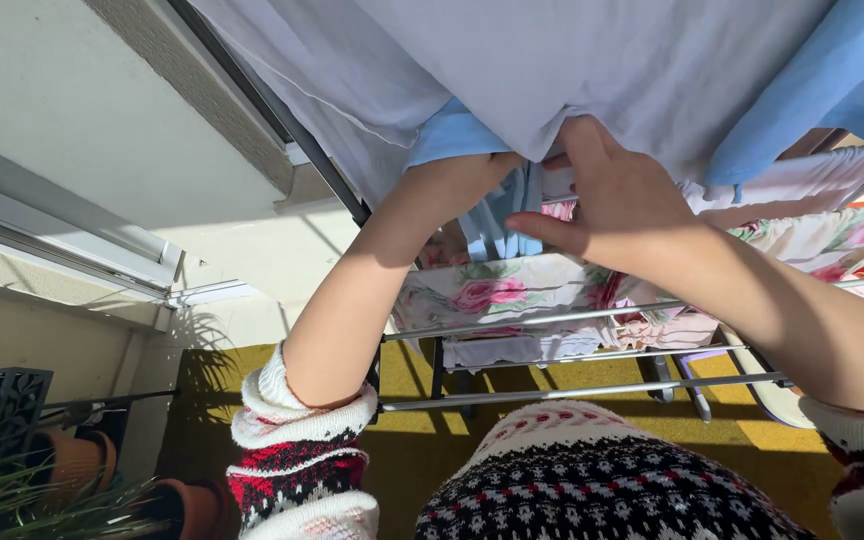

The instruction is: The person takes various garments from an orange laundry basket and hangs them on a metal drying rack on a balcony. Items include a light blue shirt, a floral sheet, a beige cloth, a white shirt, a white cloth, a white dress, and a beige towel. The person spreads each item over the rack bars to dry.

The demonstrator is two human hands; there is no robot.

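I am working a light blue garment [487, 215] on the far rails of the drying rack [592, 388]. My left hand [457, 180] is tucked beneath a pale sheet [552, 70]; I cannot tell its finger state. My right hand [617, 205] rests fingers together against the cloth. I judge the step as gathering; next needs a firm pinch.

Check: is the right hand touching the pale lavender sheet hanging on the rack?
Touching. Head view: the right hand has its fingers pressed into the lower edge of the lavender sheet, fingertips disappearing under the fabric.
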